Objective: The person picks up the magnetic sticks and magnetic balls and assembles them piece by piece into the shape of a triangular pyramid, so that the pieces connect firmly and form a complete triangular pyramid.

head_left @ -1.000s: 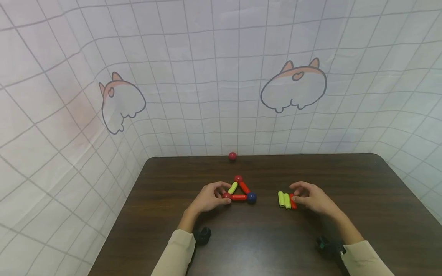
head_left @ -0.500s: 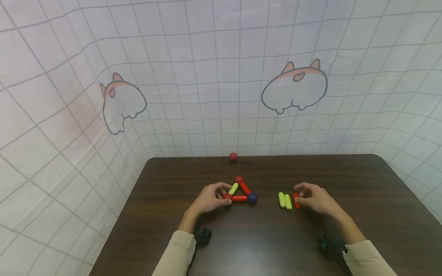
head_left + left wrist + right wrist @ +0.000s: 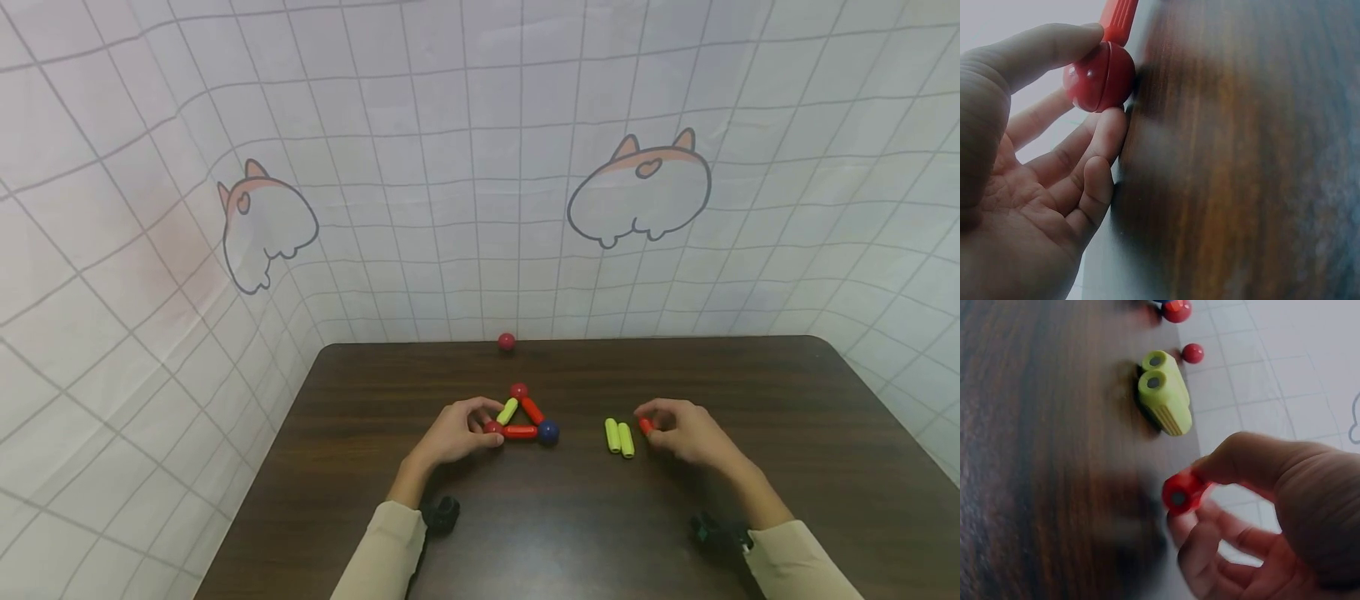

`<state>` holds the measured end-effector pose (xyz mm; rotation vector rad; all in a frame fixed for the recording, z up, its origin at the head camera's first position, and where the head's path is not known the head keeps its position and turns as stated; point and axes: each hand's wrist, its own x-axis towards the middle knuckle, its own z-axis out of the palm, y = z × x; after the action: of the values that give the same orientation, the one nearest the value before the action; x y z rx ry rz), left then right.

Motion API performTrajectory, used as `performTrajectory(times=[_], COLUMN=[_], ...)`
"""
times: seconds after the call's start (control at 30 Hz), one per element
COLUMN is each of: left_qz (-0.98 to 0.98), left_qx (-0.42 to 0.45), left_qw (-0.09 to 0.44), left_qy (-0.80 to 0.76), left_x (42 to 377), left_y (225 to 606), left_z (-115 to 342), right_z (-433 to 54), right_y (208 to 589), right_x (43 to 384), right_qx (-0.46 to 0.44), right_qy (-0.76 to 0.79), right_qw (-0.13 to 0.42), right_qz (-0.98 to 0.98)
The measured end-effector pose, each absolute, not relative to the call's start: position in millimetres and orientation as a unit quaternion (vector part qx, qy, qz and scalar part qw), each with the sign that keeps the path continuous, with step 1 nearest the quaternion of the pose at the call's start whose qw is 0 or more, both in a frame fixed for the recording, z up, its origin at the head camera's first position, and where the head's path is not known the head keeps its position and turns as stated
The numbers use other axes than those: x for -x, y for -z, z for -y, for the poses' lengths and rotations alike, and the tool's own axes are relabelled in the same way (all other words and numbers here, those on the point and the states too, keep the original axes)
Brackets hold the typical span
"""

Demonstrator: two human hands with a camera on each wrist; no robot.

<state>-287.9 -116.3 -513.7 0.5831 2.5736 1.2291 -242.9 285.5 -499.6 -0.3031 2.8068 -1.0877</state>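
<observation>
My left hand grips the red ball at the near left corner of a flat triangle. A yellow-green magnetic rod and two red rods form its sides, the lower one a red rod. Its other corners are a second red ball and a dark blue ball. My right hand pinches a loose red magnetic rod between thumb and fingers, its grey end disc facing the wrist camera. Just left of that hand, two yellow-green rods lie side by side on the table.
A lone red ball rests at the far edge of the dark wooden table. Behind the table hangs a white grid-patterned curtain. Black wrist devices sit under both forearms, such as the left strap mount.
My right hand has drawn the red rod rightward, away from the two yellow-green rods, and its visible part now looks shorter. The left hand stays on the red corner ball.
</observation>
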Motion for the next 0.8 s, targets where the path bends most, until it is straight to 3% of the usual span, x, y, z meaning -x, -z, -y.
performTrajectory(times=[0.4, 0.8], left_qz=[-0.878, -0.878], left_qx=[-0.204, -0.207], left_qw=[0.111, 0.11], left_qy=[-0.419, -0.417], left_x=[288, 287], left_y=[514, 514], left_z=[117, 116], right_z=[-276, -235], right_y=[481, 472], right_x=[243, 253], right_qx=[0.153, 0.182], right_qy=[0.457, 0.516], right_qw=[0.009, 0.014], right_qz=[-0.876, -0.837])
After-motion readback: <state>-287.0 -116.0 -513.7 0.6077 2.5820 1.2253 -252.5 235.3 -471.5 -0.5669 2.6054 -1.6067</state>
